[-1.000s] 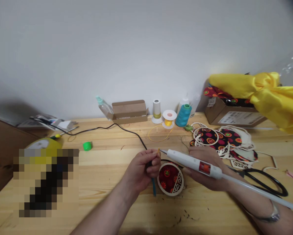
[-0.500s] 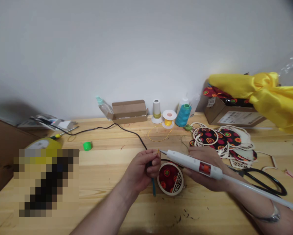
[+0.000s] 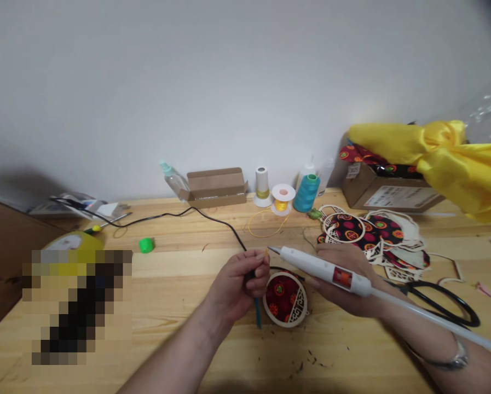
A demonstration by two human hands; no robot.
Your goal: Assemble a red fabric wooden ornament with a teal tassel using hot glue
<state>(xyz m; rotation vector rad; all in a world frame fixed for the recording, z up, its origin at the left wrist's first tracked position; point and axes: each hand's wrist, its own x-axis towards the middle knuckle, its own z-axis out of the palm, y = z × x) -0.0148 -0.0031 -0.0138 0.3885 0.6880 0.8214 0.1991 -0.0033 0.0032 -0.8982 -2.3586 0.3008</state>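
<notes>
My right hand (image 3: 347, 282) is wrapped round a white hot glue pen (image 3: 317, 268) with a translucent glue stick (image 3: 434, 323) out of its rear end. The pen's metal tip (image 3: 273, 250) points left, close to my left fingertips. My left hand (image 3: 243, 282) is closed, thumb and forefinger pinching a small yellow-orange cord end (image 3: 266, 251). Below that hand hangs a narrow blue strip (image 3: 257, 313); its upper part is hidden. Between my hands on the table lies a round pouch-like piece (image 3: 284, 298) in dark red patterned cloth with a pale fretwork rim.
Spools of yellow cord (image 3: 283, 200) and blue thread (image 3: 306, 194) stand by the wall near an open carton (image 3: 217, 187). Right are stacked fretwork pieces (image 3: 372, 235), black-handled scissors (image 3: 446, 303) and yellow cloth (image 3: 442, 148). A black cable (image 3: 212, 220) crosses the table; a green cap (image 3: 146, 245) lies left.
The pen's tip has drawn very slightly up and away from my left fingertips, and more of the yellow-orange end shows. My left hand stays where it was.
</notes>
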